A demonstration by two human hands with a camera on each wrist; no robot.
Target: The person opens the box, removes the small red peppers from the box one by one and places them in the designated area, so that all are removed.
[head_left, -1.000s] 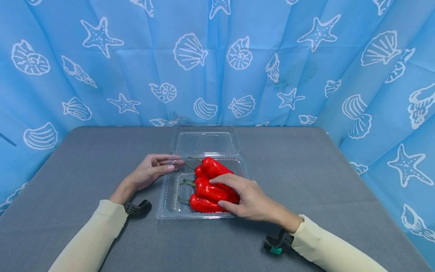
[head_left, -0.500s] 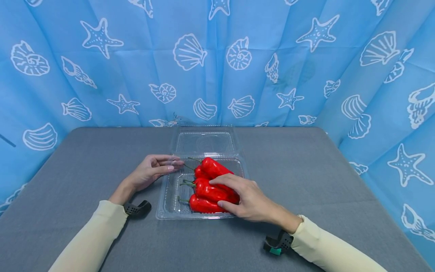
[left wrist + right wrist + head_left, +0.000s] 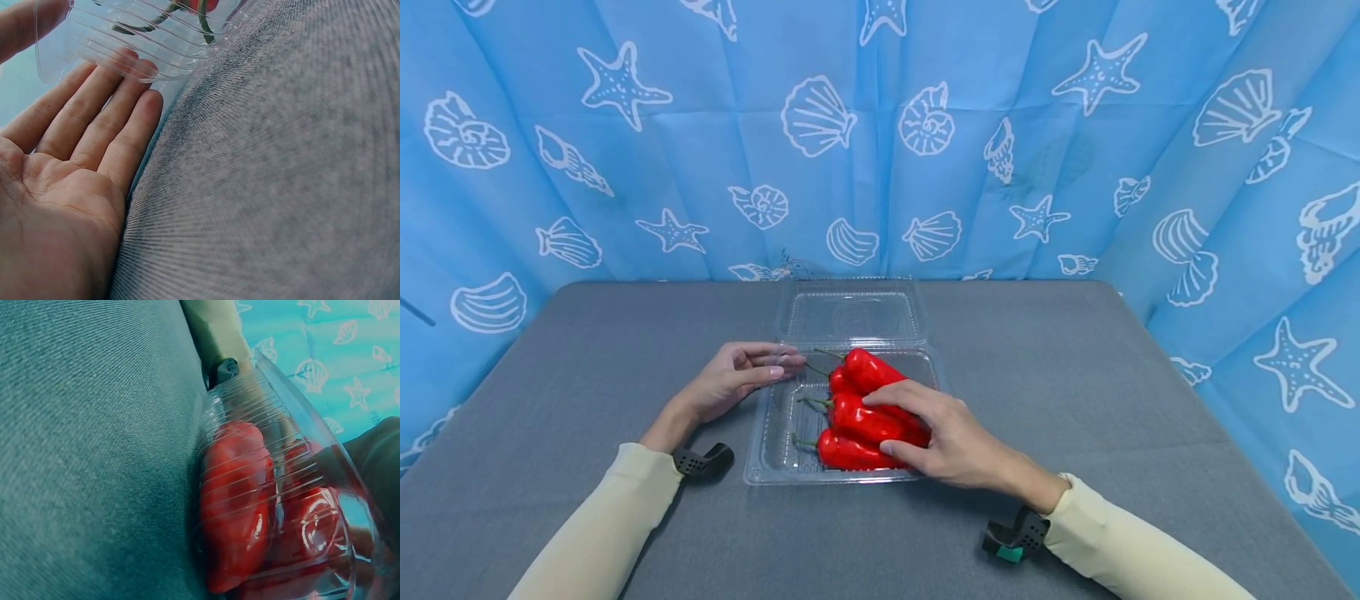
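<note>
Several long red peppers (image 3: 853, 452) with green stems lie side by side in a clear plastic clamshell box (image 3: 781, 477). My right hand (image 3: 951, 433) reaches over the box's right wall and grips one red pepper (image 3: 868, 418), index finger on its top and thumb on its near side. The other right fingers are hidden behind the hand in the head view. At the left wall, my left hand (image 3: 741, 375) has its fingers nearly straight against the plastic, the thumb by the rim. In the left wrist view its fingertips (image 3: 149, 103) sit right at the ribbed wall.
The box's clear lid (image 3: 853, 315) lies folded back on the far side. A grey cloth (image 3: 1060, 358) covers the table, with a blue seashell curtain (image 3: 865, 150) behind it. Each wrist wears a black band (image 3: 703, 460).
Both hands and the box stay in place. Two stems that showed near the middle of the peppers now show as one, a slight shift under the right hand.
</note>
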